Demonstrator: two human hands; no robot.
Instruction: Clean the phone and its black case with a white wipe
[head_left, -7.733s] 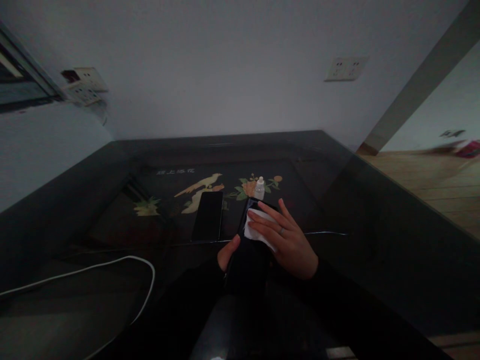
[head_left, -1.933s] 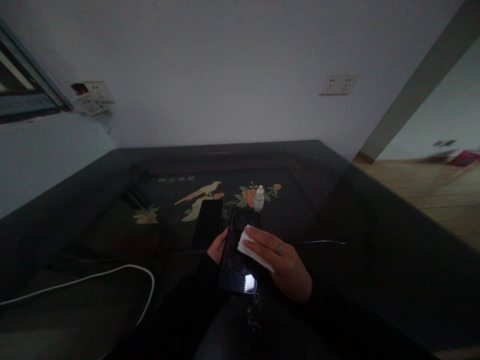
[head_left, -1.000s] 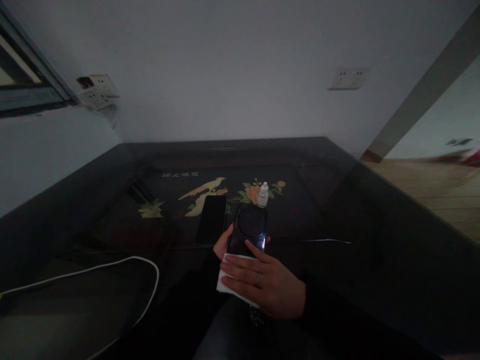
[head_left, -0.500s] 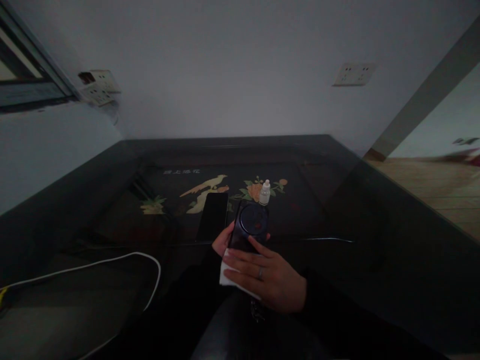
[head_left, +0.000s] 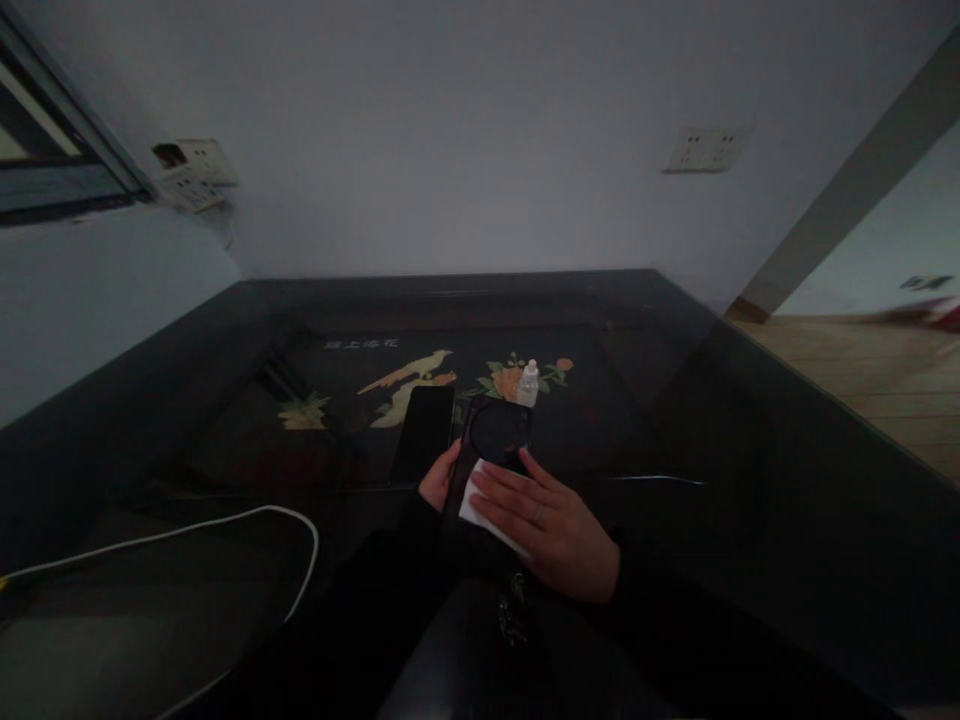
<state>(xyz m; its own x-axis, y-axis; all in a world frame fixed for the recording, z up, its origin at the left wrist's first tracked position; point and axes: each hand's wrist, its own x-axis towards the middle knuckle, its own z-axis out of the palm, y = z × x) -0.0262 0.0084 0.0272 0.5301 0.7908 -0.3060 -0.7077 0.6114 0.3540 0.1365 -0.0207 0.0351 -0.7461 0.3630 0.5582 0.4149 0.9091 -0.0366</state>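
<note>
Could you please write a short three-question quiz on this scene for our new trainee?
1. What does the right hand hold against the held phone?
(a) a white cable
(b) a white cloth
(c) a bottle cap

2. True or false: the small bottle lies on its side.

3. Fill in the blank: as the wearer sees it, a second phone lies on the dark table to the ____ of the held phone.

Key:
1. b
2. False; the small bottle stands upright.
3. left
</note>
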